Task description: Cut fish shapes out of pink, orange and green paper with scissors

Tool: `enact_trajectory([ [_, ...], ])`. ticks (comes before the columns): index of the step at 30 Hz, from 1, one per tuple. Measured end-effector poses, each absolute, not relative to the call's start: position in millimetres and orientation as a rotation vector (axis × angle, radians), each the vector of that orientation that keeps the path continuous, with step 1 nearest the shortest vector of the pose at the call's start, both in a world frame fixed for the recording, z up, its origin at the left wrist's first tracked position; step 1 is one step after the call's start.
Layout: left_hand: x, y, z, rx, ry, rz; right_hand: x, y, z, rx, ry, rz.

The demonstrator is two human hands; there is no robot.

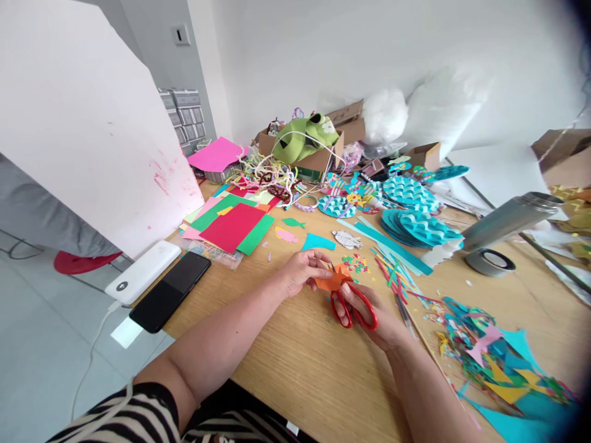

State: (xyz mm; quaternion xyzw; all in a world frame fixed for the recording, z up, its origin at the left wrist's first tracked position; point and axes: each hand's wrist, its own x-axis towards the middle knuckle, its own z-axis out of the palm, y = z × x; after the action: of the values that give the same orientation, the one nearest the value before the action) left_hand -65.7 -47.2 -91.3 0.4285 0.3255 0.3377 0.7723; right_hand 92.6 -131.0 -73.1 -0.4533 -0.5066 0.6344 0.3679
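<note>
Near the middle of the table, my left hand (303,272) pinches a small piece of orange paper (333,281) between thumb and fingers. My right hand (369,314) grips red-handled scissors (353,304), fingers through the loops. The scissor blades lie at the orange paper, partly hidden by it. Just beyond the hands are a blue paper piece (318,242), a fish drawing (347,239) on white paper and a scatter of tiny coloured bits (356,264). A green paper fish (293,223) and a pink paper fish (286,235) lie farther left.
Stacked coloured paper (235,224) lies at the back left, near a black phone (170,290) and a white power bank (143,272). To the right are blue wavy discs (418,227), a steel flask (512,220), a tape roll (490,263) and piled paper scraps (503,363).
</note>
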Motion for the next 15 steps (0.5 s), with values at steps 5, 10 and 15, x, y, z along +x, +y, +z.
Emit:
enact_trajectory([
  [5, -65.7, -47.0, -91.5, 0.918, 0.681, 0.729, 95.9, -131.0, -73.3, -1.163, -1.320, 1.648],
  [10, -66.4, -46.6, -92.5, 0.913, 0.674, 0.723, 97.3, -130.6, -75.1, -1.162, -1.313, 1.654],
  [15, -66.9, -46.8, -91.9, 0.911, 0.679, 0.723, 96.4, -130.8, -75.0, -1.167, -1.310, 1.657],
])
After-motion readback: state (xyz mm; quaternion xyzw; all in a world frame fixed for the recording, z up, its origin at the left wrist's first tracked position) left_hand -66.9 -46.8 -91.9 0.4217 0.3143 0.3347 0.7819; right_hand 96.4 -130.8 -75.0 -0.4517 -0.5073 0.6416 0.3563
